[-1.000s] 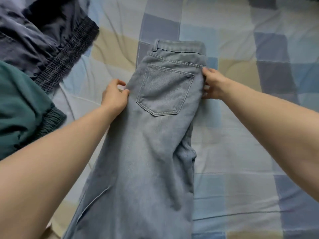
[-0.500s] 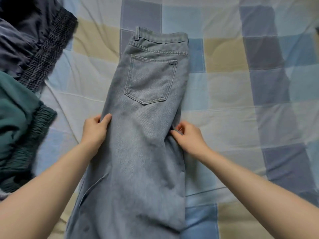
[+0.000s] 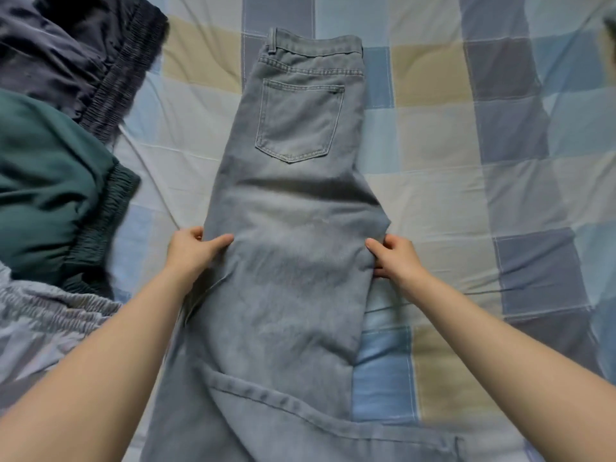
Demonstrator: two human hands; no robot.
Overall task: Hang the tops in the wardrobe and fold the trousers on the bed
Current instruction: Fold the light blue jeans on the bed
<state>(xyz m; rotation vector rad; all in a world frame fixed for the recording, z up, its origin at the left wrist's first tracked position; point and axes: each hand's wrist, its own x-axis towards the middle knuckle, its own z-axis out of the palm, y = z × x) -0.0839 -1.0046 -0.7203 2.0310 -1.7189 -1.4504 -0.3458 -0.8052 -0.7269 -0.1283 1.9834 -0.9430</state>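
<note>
Left hand (image 3: 191,250), right hand (image 3: 396,258) pinch jeans (image 3: 293,228) edges, mid-thigh.

The jeans (image 3: 286,261) legs run off the bottom edge.

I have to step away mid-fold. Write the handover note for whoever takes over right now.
Left hand: grips the left edge of the jeans at thigh level, thumb on top.
Right hand: pinches the right edge at the same level.
Jeans: flat on the checked bedspread, halved lengthwise with one leg on the other, back pocket up, waistband at the far end, hems out of view.
Piled at left: dark navy trousers, green trousers, grey garment, all unfolded.
Done: lengthwise fold only.
Left: fold the jeans across, fold the pile. No tops or wardrobe in view.
</note>
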